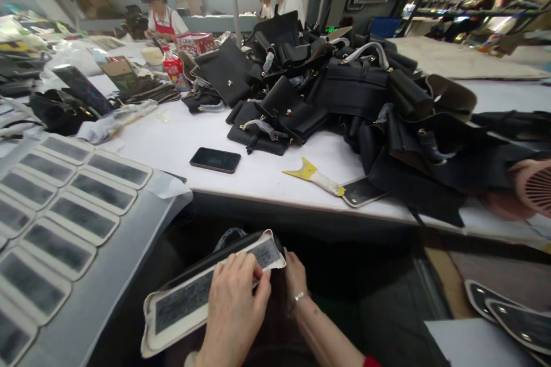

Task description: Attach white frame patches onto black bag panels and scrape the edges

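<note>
A black bag lies tilted over my lap, with a pale-edged panel facing up. The panel bears a dark rectangular patch, and its rim curls up at the ends. My left hand lies across the panel, fingers bent, thumb and forefinger pinched together near its right end. My right hand, with a bracelet at the wrist, grips the bag's right end; part of its fingers is hidden behind the bag. A wrapped handle shows behind the bag.
Rows of similar panels lie on a sheet at left. On the white table are a phone, a yellow-ended tool and a heap of black bags. A pink fan stands at right. Several people sit or stand behind.
</note>
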A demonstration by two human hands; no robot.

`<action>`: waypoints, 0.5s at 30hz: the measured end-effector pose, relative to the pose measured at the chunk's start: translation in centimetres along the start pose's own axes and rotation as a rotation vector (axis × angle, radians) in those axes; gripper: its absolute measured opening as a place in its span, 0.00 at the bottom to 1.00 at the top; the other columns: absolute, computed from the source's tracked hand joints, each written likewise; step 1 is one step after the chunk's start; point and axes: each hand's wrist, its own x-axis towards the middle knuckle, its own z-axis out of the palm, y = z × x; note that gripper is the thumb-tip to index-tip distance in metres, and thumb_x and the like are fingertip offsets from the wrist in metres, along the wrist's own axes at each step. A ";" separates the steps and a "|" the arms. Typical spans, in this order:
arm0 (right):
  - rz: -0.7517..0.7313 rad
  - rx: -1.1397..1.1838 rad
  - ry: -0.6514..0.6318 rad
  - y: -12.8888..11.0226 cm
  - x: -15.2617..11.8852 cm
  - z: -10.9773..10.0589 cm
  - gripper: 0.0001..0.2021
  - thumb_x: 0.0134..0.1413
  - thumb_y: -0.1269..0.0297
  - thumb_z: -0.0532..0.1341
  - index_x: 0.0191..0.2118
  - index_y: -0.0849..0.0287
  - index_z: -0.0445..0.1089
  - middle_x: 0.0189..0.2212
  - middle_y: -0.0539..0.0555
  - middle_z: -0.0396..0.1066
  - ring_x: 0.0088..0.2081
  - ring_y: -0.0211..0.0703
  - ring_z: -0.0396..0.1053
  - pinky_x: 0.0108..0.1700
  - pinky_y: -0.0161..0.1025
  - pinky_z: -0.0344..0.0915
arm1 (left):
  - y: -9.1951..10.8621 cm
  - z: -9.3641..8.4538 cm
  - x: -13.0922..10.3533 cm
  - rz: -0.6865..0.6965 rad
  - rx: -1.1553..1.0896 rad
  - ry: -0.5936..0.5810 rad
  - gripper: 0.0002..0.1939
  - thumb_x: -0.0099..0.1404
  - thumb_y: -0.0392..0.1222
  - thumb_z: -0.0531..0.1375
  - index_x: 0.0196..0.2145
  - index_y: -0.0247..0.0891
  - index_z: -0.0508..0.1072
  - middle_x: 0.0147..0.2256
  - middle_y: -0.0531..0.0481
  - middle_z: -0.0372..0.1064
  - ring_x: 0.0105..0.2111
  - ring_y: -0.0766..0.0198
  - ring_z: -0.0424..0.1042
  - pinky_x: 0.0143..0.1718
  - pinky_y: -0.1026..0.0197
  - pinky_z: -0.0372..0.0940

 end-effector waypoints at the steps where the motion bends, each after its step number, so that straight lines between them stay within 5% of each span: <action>1: -0.044 -0.043 0.029 -0.6 -0.7 -1.1 0.15 0.60 0.58 0.61 0.26 0.62 0.67 0.20 0.47 0.63 0.23 0.35 0.63 0.27 0.32 0.63 | 0.1 0.0 -0.1 -0.004 -0.004 0.005 0.09 0.67 0.38 0.56 0.27 0.39 0.65 0.28 0.52 0.65 0.33 0.57 0.65 0.36 0.54 0.52; 3: -0.256 -0.146 0.034 -2.1 -2.9 -3.3 0.08 0.59 0.61 0.62 0.32 0.60 0.72 0.29 0.50 0.70 0.33 0.39 0.68 0.37 0.33 0.66 | 0.2 0.0 -0.2 -0.007 -0.017 0.020 0.09 0.67 0.38 0.56 0.27 0.39 0.65 0.28 0.51 0.65 0.33 0.57 0.65 0.37 0.54 0.53; 4: -0.475 -0.243 -0.008 -2.9 -4.1 -4.2 0.06 0.61 0.63 0.60 0.37 0.58 0.73 0.35 0.51 0.72 0.38 0.40 0.69 0.43 0.33 0.67 | 0.2 0.0 -0.3 -0.006 -0.024 0.032 0.09 0.67 0.37 0.56 0.27 0.39 0.65 0.28 0.51 0.65 0.33 0.57 0.65 0.37 0.54 0.54; 8: -1.178 -0.578 -0.207 -5.4 -8.2 -5.3 0.18 0.61 0.77 0.53 0.53 0.59 0.68 0.50 0.57 0.69 0.52 0.43 0.67 0.54 0.36 0.67 | 0.1 0.3 -0.8 -0.016 -0.054 0.088 0.08 0.67 0.36 0.56 0.28 0.39 0.65 0.29 0.51 0.65 0.33 0.57 0.65 0.38 0.53 0.55; 15: -1.468 -0.956 -0.149 -4.8 -8.7 -3.3 0.23 0.57 0.81 0.52 0.59 0.70 0.63 0.54 0.64 0.67 0.59 0.55 0.60 0.53 0.51 0.69 | -0.3 0.5 -1.8 0.032 -0.015 0.233 0.03 0.66 0.34 0.56 0.34 0.39 0.67 0.31 0.51 0.67 0.34 0.55 0.67 0.39 0.53 0.55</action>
